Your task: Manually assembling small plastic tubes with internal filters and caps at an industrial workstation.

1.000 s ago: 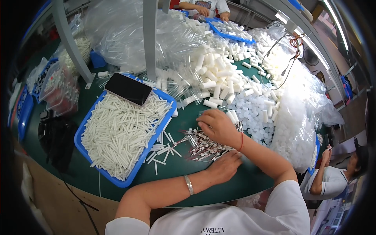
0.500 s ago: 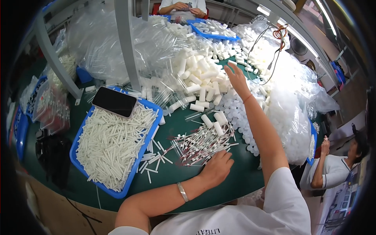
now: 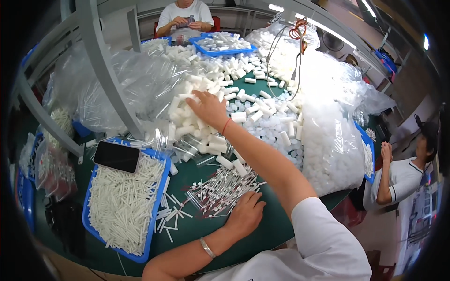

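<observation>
My right hand (image 3: 208,110), a red string round its wrist, reaches over the heap of white foam-like cylinders (image 3: 185,129). Its fingers are spread and touch the heap's upper part; the fingertips are partly hidden among the pieces. My left hand (image 3: 246,213), with a silver bangle above it, rests on the green table (image 3: 187,234). Its fingers are loosely bent and apart, with nothing visible in them. Just beyond it lies a pile of thin sticks with white ends and reddish wires (image 3: 222,187). A few clear tubes (image 3: 194,200) lie at that pile's left side.
A blue tray (image 3: 152,220) of short white sticks stands left, a black phone (image 3: 116,156) on it. Translucent caps (image 3: 267,133) and a large plastic bag (image 3: 328,154) lie right. A grey post (image 3: 105,65) rises left. Two people sit beyond the table's far and right sides.
My right hand has swung left from the far edge of the cylinder heap onto its upper part, and several cylinders now lie over the caps. The view has shifted; my left hand stays by the stick pile.
</observation>
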### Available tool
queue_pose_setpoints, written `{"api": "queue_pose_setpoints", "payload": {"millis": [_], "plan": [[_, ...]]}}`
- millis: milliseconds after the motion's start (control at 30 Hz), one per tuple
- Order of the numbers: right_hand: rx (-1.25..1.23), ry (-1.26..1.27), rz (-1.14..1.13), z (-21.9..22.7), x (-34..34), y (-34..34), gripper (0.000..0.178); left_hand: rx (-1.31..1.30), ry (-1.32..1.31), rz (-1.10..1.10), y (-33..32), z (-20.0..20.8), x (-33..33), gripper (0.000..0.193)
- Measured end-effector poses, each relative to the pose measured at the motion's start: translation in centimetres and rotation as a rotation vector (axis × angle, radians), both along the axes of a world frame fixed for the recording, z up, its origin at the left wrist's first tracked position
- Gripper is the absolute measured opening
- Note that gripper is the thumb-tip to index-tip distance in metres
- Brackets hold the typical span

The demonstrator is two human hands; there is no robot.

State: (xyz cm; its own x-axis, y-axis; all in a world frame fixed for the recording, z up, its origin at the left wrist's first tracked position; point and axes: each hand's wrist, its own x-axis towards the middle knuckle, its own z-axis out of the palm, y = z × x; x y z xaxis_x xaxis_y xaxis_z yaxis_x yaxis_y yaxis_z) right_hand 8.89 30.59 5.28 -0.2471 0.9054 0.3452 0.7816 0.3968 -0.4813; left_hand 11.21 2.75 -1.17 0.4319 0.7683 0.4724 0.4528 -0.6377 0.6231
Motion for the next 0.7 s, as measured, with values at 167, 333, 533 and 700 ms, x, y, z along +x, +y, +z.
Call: {"api": "queue_pose_setpoints", "payload": {"millis": [167, 333, 533, 700], "plan": [[0.134, 0.054, -0.062, 1.1, 3.9, 3.4, 0.054, -0.021, -0.016, -0.012, 0.1, 0.1, -0.3, 0.024], [-0.015, -0.315, -0.551, 0.1, 15.3, 8.0, 0.063, -0.062, -0.021, -0.026, 0.0, 0.6, -0.7, 0.025], [-0.346, -0.248, -0.451, -2.2, 17.8, 8.7, 0.062, -0.077, -0.017, -0.036, 0.2, 0.6, -0.3, 0.024], [-0.236, -0.226, -0.215, -1.1, 7.9, 5.4, 0.058, -0.084, -0.011, -0.019, -0.2, 0.7, -0.9, 0.025]]}}
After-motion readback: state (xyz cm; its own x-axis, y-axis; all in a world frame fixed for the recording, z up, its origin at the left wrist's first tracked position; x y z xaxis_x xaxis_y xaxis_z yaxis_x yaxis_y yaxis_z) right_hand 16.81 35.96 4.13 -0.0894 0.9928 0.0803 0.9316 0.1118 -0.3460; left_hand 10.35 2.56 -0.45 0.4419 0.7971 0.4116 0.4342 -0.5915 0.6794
